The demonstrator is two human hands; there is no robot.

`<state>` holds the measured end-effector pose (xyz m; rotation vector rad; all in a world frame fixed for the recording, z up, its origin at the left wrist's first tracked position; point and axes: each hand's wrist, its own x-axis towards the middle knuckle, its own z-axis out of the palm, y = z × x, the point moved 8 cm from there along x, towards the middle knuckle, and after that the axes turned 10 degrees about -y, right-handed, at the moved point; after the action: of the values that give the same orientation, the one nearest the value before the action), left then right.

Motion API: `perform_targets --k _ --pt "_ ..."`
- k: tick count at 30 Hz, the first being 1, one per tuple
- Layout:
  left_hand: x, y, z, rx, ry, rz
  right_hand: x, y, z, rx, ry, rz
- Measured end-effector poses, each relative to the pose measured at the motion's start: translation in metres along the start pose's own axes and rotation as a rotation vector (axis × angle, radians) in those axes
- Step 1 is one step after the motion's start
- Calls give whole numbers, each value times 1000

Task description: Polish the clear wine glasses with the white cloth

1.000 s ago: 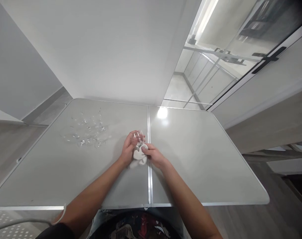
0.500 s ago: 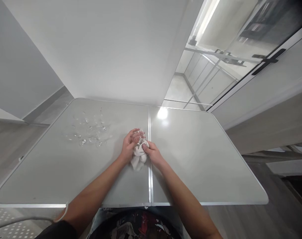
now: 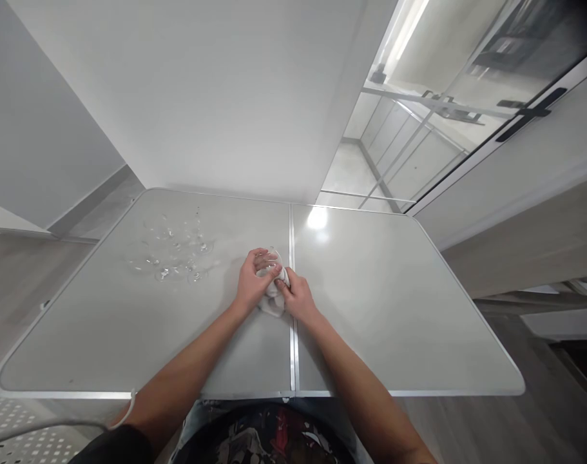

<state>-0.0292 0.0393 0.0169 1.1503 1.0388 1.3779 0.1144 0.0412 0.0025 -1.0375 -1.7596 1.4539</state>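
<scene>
My left hand [image 3: 255, 278] is wrapped round a clear glass [image 3: 272, 254], near the centre seam of the table. Its thumb lies across the near side of the glass. Pressed against the glass from the right, my right hand [image 3: 297, 295] grips a white cloth [image 3: 272, 304], part of which bunches between the two hands and hangs below them. The glass is see-through and partly covered by fingers, so its full shape is hard to make out. Several clear glass pieces [image 3: 172, 254] lie clustered on the left half of the table, their outlines faint.
The grey folding table [image 3: 394, 309] has a metal rim and a central seam [image 3: 292, 341]. A white panel [image 3: 216, 116] stands behind its far edge. At the lower left, a white cable [image 3: 56, 424] passes by my left forearm, beside a perforated white surface [image 3: 13, 422].
My left thumb has come over the glass towards the right hand. The cloth is more bunched up and hangs less far below the hands. The clustered glass pieces stay put.
</scene>
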Motion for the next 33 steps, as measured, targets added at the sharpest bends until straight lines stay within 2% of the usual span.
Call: perform_targets --k 2,4,6,7,9,12,14,15,17,20,21,22,23,26,28,31,33 --pt "1 -3 5 -158 -105 -87 -1 8 9 327 -140 78" --pt "1 -1 17 -333 -285 -137 -6 11 16 606 -259 162" --pt "0 6 23 -400 -394 -105 -9 8 19 710 -347 201" --pt "1 9 23 -384 -396 -68 -9 6 17 696 -364 185" --pt "2 9 18 -294 -314 -4 -6 1 10 536 -324 102" --pt "3 4 9 -146 -138 30 0 -8 -7 71 -114 -34" --pt "2 1 9 -115 -94 33 0 -13 -13 -162 -2 -83" --pt "2 1 9 -122 -94 33 0 -13 -16 -193 27 -99" --pt "3 3 8 -163 -89 42 -1 -11 -26 -86 113 -122" --pt "4 15 -1 -203 -18 117 -12 2 -61 176 462 -122" --pt "4 20 -4 -210 6 154 -15 7 -69 232 553 -109" --pt "4 24 -6 -218 22 187 -15 12 -71 288 584 -89" --pt "3 27 -7 -228 27 211 -12 16 -68 358 551 -61" --pt "3 26 -2 -263 4 208 2 21 -39 645 312 14" --pt "3 23 3 -275 -11 182 5 17 -24 751 232 16" --pt "1 22 6 -261 -9 185 5 9 -21 724 208 -24" --pt "-1 25 6 -227 3 207 4 8 -26 608 212 -31"
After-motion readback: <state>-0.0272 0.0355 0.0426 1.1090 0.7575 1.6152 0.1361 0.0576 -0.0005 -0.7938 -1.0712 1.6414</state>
